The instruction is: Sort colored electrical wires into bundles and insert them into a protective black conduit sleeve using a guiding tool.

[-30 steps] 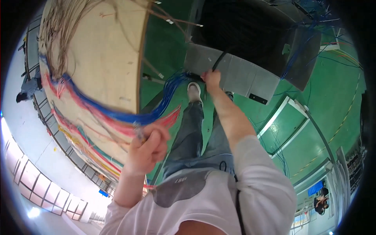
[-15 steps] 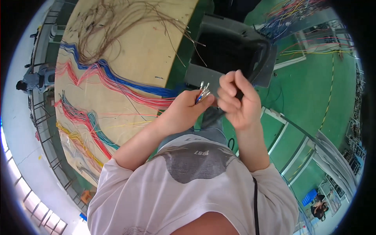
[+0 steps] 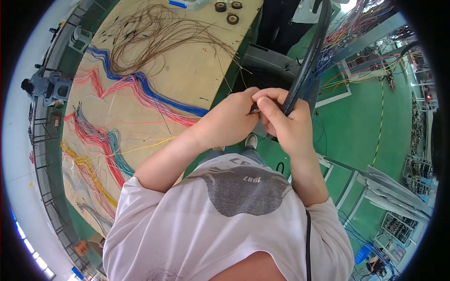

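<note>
My left hand (image 3: 230, 117) is closed around a small bundle of thin wires (image 3: 254, 110). Only a short bit of the bundle shows between my two hands; its ends are hidden. My right hand (image 3: 289, 122) grips a long black tube (image 3: 303, 65), which rises from my fingers toward the upper right. Both hands touch in front of my body, fingertips together, so where wires and tube meet cannot be made out.
Left of me, a wooden table (image 3: 183, 75) carries brown wires (image 3: 140, 42) and blue wires (image 3: 159, 97), with red, teal and yellow ones nearer. Tape rolls (image 3: 232, 18) sit at its far edge. A dark bin (image 3: 269, 58) stands ahead; behind it is a person in dark trousers (image 3: 276, 28).
My right hand has come left and now meets my left hand. The black tube now stands up from my right hand. The metal wire ends that showed above my left hand are now hidden.
</note>
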The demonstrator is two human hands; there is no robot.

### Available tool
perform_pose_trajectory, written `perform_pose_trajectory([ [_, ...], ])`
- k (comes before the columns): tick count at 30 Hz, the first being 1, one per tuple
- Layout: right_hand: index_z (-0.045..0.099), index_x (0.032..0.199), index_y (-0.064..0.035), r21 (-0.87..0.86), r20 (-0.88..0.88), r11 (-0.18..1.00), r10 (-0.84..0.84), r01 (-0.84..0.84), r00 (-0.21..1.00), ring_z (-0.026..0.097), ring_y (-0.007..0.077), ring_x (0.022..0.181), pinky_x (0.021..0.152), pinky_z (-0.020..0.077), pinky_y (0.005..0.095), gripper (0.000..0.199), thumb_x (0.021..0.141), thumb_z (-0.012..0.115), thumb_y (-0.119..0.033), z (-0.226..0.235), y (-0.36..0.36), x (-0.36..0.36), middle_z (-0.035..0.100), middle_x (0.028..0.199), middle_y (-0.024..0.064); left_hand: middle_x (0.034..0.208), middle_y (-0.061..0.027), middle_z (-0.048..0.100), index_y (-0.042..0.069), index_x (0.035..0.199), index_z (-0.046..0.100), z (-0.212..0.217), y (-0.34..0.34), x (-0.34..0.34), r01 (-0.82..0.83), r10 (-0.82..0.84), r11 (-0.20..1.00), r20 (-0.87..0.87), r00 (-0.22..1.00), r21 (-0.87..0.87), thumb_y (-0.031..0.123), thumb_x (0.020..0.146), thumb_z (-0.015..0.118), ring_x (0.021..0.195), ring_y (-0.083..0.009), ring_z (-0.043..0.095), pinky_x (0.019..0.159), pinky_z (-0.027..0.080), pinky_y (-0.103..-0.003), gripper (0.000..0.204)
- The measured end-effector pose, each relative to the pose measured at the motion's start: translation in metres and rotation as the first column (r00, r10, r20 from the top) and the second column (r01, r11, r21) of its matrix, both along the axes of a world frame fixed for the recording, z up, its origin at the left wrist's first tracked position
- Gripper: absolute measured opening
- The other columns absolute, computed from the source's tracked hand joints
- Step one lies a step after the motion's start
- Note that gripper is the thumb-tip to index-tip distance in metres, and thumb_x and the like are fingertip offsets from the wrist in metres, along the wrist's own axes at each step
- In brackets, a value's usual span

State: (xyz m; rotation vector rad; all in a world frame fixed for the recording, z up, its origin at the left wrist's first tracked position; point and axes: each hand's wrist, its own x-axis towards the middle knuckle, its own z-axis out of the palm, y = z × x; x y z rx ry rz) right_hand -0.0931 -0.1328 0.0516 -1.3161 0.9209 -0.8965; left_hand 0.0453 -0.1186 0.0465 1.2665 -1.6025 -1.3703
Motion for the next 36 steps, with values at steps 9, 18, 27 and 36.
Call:
perform_pose_trajectory([
  [9,0.052,0.084,0.0014,0.038,-0.061,0.997,0.063,-0.061,0.996,0.032,0.0013,0.039,0.034,0.0210,0.0157,0.013,0.078,0.055,-0.010,-0.003,0.009,0.012,0.044,0.055,-0.0013,0.068,-0.0051,0.049,-0.003,0.091,0.048,0.004,0.022,0.024,0.006,-0.003,0.999,0.076,0.997,-0.042,0.005,0.075,0.047,0.062,-0.0111,0.046,0.053,0.037,-0.024,0.017],
  [18,0.049,0.105,0.0025,0.131,0.280,0.982,-0.169,0.137,0.945,0.034,0.0020,0.040,0.034,0.0213,0.0158,0.030,0.077,0.056,-0.007,0.004,0.033,0.030,0.048,0.066,0.0023,0.059,0.0046,0.036,0.001,0.082,0.048,0.003,0.046,0.041,0.041,0.062,0.966,-0.381,0.923,0.256,0.022,0.089,0.039,0.051,-0.0032,0.031,0.044,0.026,-0.018,0.024],
  [27,0.055,0.099,-0.0009,-0.576,0.140,0.721,-0.378,0.385,0.915,0.046,0.0055,0.058,0.045,0.0351,0.0160,0.025,0.075,0.056,0.003,-0.025,0.048,0.046,0.048,0.087,0.0044,0.058,-0.0015,0.039,0.000,0.074,0.044,0.000,0.054,0.028,-0.139,0.161,0.985,-0.265,0.951,0.102,0.015,0.088,0.039,0.053,-0.0080,0.034,0.046,0.031,-0.025,0.021],
  [36,0.059,0.091,-0.0003,-0.696,-0.007,0.660,-0.399,0.282,0.917,0.045,0.0057,0.059,0.049,0.0355,0.0164,0.018,0.074,0.057,0.004,-0.024,0.051,0.041,0.050,0.084,0.0046,0.058,-0.0186,0.046,-0.005,0.075,0.042,-0.002,0.057,0.025,-0.173,0.159,0.980,-0.133,0.978,-0.099,0.010,0.085,0.041,0.051,-0.0283,0.043,0.048,0.035,-0.034,0.018],
])
